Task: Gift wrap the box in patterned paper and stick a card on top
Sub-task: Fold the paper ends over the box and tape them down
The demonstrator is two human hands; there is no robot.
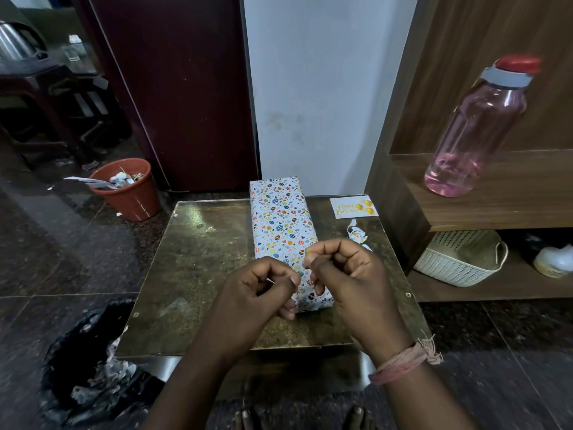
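Two hands hover close together over the near end of the long box wrapped in white paper printed with coloured eggs and hearts (283, 225), and we can see both with fingers curled. Our left hand (263, 287) has thumb and forefinger pressed tip to tip, and our right hand (338, 268), with a frayed pink thread band (403, 361) at the wrist, does the same just beside it. Whether anything thin is held between those fingertips we cannot tell. The wrapped box lies lengthwise down the middle of the worn, brownish square table top (192, 262), its far end reaching past the far edge toward the white wall, its near end partly hidden under our hands. A small white greeting card with gold balloons and gold lettering (353, 207) lies flat at the far right corner of the table, apart from the box. Between card and right hand lies a crumpled scrap of the same patterned paper (356, 234), near the right edge.
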